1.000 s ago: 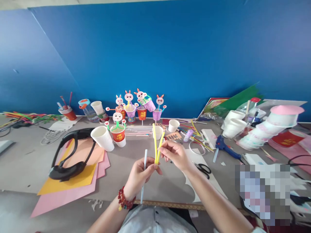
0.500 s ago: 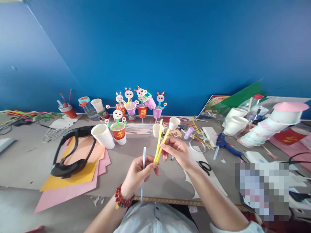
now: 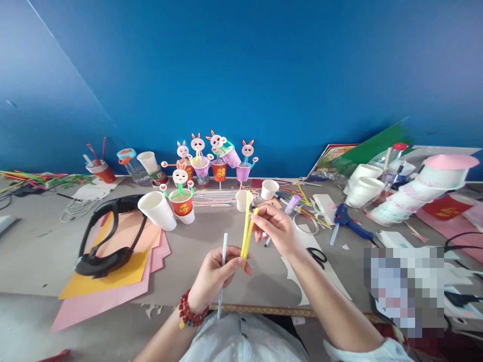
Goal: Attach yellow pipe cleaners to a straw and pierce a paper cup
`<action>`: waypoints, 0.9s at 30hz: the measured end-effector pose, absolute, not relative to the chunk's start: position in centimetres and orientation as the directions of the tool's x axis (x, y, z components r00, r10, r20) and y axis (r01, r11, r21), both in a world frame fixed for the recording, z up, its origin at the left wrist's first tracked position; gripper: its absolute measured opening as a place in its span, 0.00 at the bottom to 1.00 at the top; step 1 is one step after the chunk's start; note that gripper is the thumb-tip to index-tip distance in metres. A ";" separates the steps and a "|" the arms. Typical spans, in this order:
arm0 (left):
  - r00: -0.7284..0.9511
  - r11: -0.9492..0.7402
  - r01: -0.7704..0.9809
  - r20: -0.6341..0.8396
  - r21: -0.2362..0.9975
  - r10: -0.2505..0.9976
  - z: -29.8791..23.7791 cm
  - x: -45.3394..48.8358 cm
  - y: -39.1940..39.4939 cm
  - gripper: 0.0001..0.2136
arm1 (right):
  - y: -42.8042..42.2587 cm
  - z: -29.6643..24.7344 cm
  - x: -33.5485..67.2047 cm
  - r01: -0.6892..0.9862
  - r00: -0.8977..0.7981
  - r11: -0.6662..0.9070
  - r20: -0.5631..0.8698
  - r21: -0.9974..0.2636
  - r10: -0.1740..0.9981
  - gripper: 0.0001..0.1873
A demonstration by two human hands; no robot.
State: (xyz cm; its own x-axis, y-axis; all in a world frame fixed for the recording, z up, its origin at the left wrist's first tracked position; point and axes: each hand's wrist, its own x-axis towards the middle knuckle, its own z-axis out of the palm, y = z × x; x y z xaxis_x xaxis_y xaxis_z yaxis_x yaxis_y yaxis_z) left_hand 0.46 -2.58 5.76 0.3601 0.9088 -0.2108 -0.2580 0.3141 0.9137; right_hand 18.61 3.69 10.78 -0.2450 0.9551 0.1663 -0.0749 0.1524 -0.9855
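My left hand (image 3: 215, 274) is closed around a thin white straw (image 3: 224, 246) that stands upright, and its thumb and fingers also pinch the folded lower end of a yellow straw (image 3: 246, 234). My right hand (image 3: 277, 229) pinches the upper end of one arm of that yellow straw, just above and to the right of my left hand. Both hands hover over the grey table (image 3: 196, 241) near its front edge. A red bead bracelet (image 3: 187, 312) circles my left wrist.
Finished bunny paper cups (image 3: 215, 163) stand at the back. White cups (image 3: 157, 210), coloured paper sheets (image 3: 113, 274) and a black headset (image 3: 109, 236) lie left. Scissors (image 3: 316, 255), a blue glue gun (image 3: 349, 226) and stacked cups (image 3: 411, 198) lie right. A blurred patch covers the lower right.
My right hand has lifted slightly and drawn the two arms of the yellow straw closer together and more upright. My left hand keeps its grip almost in place.
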 end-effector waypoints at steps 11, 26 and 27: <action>0.377 0.310 -0.255 -0.201 0.916 0.904 5.7 0.2 -2.8 0.16 | 4.6 10.2 19.4 -0.178 -0.157 0.135 0.164 -0.975 0.974 0.13; 0.338 0.321 -0.256 -0.226 0.912 0.914 5.7 0.2 -2.8 0.16 | 3.6 9.0 18.4 -0.064 -0.432 -0.001 0.027 -0.998 0.901 0.19; 0.346 0.333 -0.254 -0.236 0.908 0.908 5.8 0.2 -2.7 0.16 | 3.6 8.8 18.3 -0.050 -0.437 -0.001 0.021 -0.999 0.899 0.19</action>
